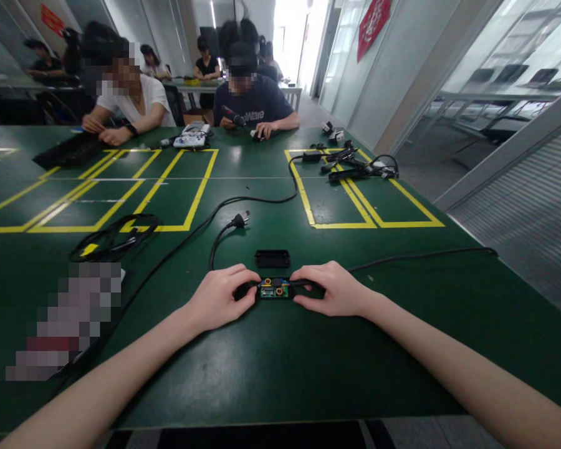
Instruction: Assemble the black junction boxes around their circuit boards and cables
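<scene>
While left fingers [249,274] and right fingers [303,272] pinch ends of open black rectangular plastic case [275,298], uneven tug could unseat green circuit board [268,293] between them.

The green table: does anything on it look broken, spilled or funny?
One odd thing: between the left hand and right hand, a black case is open, baring its circuit board. A black shell, perhaps its cover, lies just beyond. I can't see any clear damage or spill.
</scene>
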Tool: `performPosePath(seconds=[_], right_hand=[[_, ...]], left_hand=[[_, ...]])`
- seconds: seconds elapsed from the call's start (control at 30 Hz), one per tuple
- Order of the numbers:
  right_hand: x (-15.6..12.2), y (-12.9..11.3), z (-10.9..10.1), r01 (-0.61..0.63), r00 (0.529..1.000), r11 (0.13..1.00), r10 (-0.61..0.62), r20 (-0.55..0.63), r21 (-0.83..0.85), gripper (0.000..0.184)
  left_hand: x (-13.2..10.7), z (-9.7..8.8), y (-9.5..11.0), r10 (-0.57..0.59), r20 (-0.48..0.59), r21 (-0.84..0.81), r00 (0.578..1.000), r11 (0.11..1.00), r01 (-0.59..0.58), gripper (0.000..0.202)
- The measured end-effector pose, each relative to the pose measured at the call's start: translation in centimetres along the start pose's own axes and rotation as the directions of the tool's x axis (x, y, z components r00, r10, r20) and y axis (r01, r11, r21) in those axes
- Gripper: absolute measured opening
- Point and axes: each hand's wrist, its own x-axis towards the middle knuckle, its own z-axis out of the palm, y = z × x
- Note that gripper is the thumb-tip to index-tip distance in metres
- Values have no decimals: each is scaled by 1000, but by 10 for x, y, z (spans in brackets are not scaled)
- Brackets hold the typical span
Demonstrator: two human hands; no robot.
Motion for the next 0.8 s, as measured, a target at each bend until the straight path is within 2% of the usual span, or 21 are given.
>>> performPosePath(seconds=[0.1,0.23,0.4,0.47,0.67,0.8], right_hand=[[0,3,-1,52,998,998,-51,20,-37,36],[1,6,2,113,993,981,-114,0,-160,24],[3,6,2,149,989,961,-150,13,-232,27],[3,6,0,176,984,952,-173,35,-248,28],[6,7,-2,233,972,924,-228,53,-302,30],[9,7,-3,277,959,894,-279,49,-353,27]], left_hand=[[0,-1,1,-32,-2,17,999,999,32,17],[-1,0,-1,-28,-6,0,1000,1000,28,16],[-2,2,-5,30,-113,-3,993,1000,-31,13],[-2,1,-7,45,-122,-14,991,999,-47,12],[-1,-2,-10,82,-21,-21,996,996,-83,16],[2,-4,-8,124,23,31,992,992,-125,15]])
